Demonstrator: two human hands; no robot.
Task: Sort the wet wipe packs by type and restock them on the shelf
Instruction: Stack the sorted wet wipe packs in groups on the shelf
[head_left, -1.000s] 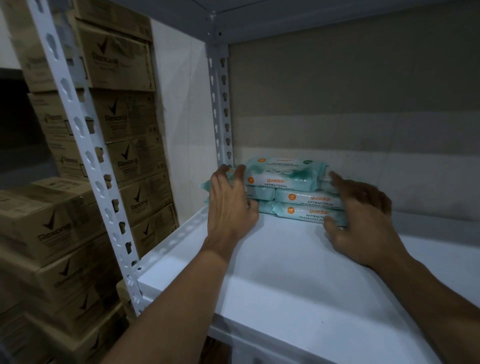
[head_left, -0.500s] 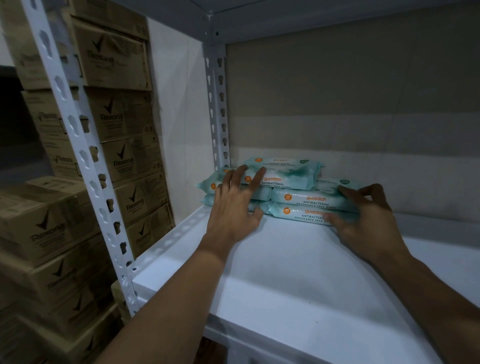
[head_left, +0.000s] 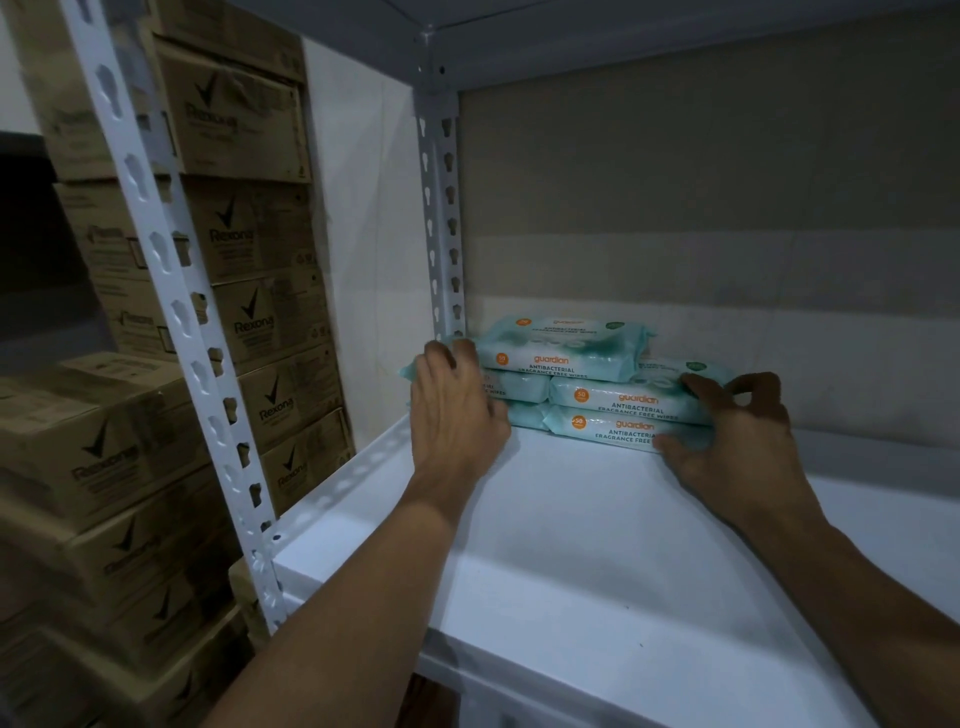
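Both hands reach into the back left corner of the white shelf (head_left: 597, 545), at the middle of the frame. At centre left, the left hand (head_left: 454, 410) lies with its fingers fairly straight against the left end of the stack of wet wipe packs (head_left: 571, 384), its fingertips up by the top pack (head_left: 566, 348); it presses rather than grips. At centre right, the right hand (head_left: 737, 436) has its fingers curled over the top of the right-hand packs and its thumb against the front of the bottom pack (head_left: 623, 431), so it pinches that end of the stack.

All the packs are pale teal with orange "guardian" lettering and the words "ANTIBACTERIAL FRAGRANCE FREE WIPES". They lie flat in about three layers, tight in the corner, with the top pack set toward the left and touching the perforated white upright (head_left: 441, 218) at the back. How many packs lie behind the front ones cannot be told.

Another perforated upright (head_left: 171, 312) slants across the left of the frame. Behind it, filling the left side, stand stacked brown cartons (head_left: 260, 322) printed "Rexona". A beige wall (head_left: 701, 197) closes the back of the shelf in the upper right.
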